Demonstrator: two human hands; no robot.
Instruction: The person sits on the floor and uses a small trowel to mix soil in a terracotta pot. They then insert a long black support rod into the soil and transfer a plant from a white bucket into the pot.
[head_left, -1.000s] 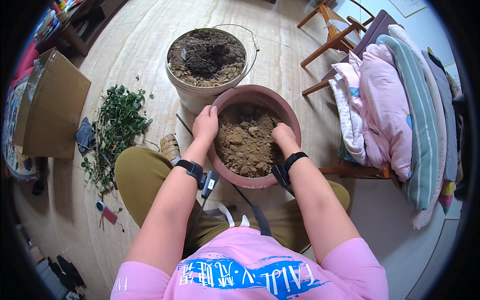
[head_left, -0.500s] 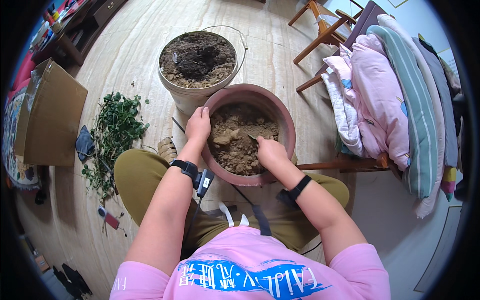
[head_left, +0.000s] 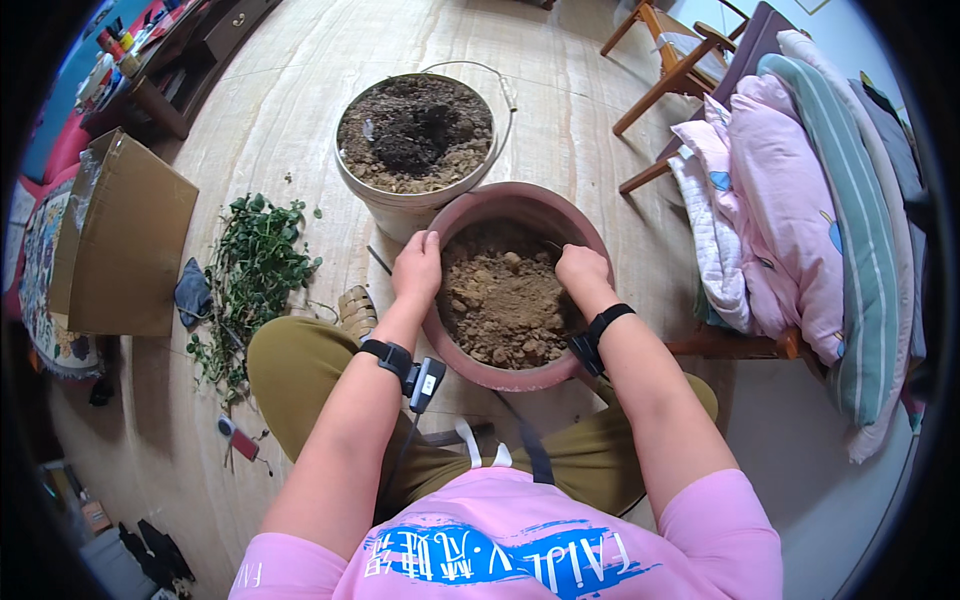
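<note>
A round reddish-brown plant pot (head_left: pixel 510 378) stands on the floor between my bent legs. Loose, lumpy brown soil (head_left: pixel 512 305) fills its lower part. My left hand (head_left: pixel 417 268) is closed over the pot's left rim, thumb and fingers against the wall. Inside the right side of the pot, my right hand (head_left: pixel 583 272) is closed in a fist round a small dark tool (head_left: pixel 551 244). Only a thin tip of that tool shows beyond the fingers, by the far right edge of the soil; the fist hides the remainder.
Just beyond the pot stands a white bucket (head_left: pixel 395 212) of soil with a dark patch. Uprooted leafy plants (head_left: pixel 262 250), a dark cloth (head_left: pixel 193 293) and a cardboard box (head_left: pixel 140 250) are at left. Folded bedding (head_left: pixel 785 215) and a wooden chair (head_left: pixel 675 70) stand at right.
My right hand has moved from the soil's near right part to the far right inside the pot. Soil in the middle looks more spread out. My left hand stays on the rim.
</note>
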